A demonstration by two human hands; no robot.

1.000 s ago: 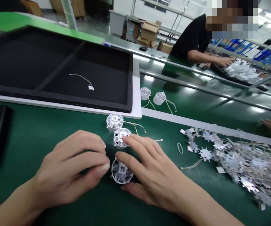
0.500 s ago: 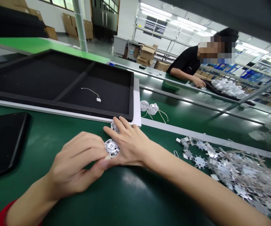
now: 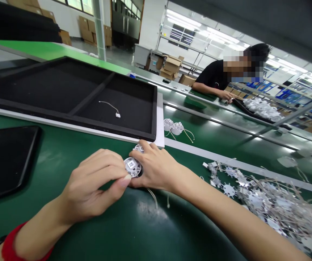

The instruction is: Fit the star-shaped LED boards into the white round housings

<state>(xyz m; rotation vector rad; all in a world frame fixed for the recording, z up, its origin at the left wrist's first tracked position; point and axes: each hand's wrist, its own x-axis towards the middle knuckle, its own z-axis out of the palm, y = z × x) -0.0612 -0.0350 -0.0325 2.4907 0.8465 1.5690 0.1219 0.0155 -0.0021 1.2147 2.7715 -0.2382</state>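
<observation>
Between my hands is a round white module (image 3: pixel 132 166) with spokes and a small square part at its centre. My left hand (image 3: pixel 96 185) pinches its left edge with thumb and fingers. Curled around its right side is my right hand (image 3: pixel 158 166), thumb low and fingers at the far side. A second round white module (image 3: pixel 139 148) shows partly beyond the first, touching my right fingers; whether the two are joined is hidden. Thin pale wires (image 3: pixel 153 198) stick out beneath my right hand over the green tabletop (image 3: pixel 104 239).
Ahead stands a black-lined tray (image 3: pixel 134 105) holding one small wired piece (image 3: pixel 117 115). Two white modules (image 3: pixel 177 128) sit right of it. A heap of silvery star-shaped pieces with wires (image 3: pixel 275 203) lies right, a black phone-like slab (image 3: pixel 9 159) left. A co-worker (image 3: pixel 213 78) works across the bench.
Both hands and the module have shifted slightly right in view. My right fingers, spread before, are now curled around the modules. Wires have come into sight below my right hand.
</observation>
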